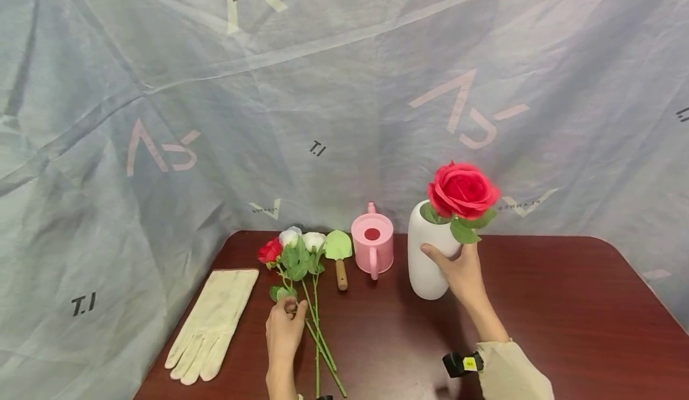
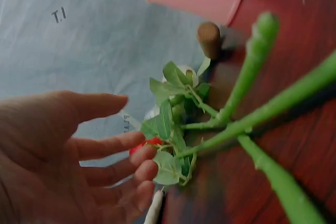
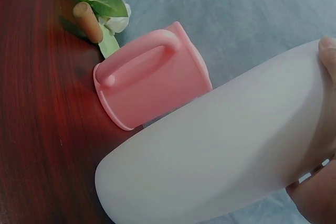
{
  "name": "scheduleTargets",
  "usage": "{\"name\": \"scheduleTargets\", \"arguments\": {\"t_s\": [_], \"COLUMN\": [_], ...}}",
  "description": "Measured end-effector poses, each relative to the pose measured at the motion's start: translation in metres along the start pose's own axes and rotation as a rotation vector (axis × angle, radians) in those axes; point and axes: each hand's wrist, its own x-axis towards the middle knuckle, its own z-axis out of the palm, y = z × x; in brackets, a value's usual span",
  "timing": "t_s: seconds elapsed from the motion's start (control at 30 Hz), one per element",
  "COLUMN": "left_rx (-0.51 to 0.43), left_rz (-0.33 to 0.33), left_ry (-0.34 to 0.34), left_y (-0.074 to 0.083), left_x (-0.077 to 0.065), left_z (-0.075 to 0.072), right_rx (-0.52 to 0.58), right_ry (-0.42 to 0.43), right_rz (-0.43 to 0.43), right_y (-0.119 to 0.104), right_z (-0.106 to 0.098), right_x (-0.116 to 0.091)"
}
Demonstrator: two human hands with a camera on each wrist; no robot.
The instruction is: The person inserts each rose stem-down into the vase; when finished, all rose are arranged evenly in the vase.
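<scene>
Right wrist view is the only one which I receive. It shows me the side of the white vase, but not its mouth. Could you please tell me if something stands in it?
Observer: Yes, one large red rose rises out of the white vase.
Operator: Thank you. And where is the left hand, please?
Observer: It is right by the flowers, holding none of them.
Operator: I understand. Is there anything on the other side of these flowers?
Observer: Yes, a pale glove lies to the left of them in the head view.
</scene>
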Motion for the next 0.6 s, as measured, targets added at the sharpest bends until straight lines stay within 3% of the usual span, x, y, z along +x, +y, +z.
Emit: {"name": "scheduleTargets", "arguments": {"t_s": [0.33, 0.6], "left_rx": [0.119, 0.124], "left_rz": [-0.125, -0.133], "left_ry": [-0.089, -0.066], "left_y": [-0.015, -0.022], "left_x": [0.000, 0.001], "left_z": [0.002, 0.011], "right_rx": [-0.007, -0.032], "right_ry": [-0.008, -0.001], "right_rz": [-0.009, -0.012], "right_y": [0.001, -0.001], "right_z": [0.003, 0.002], "right_x": [-0.001, 0.000]}}
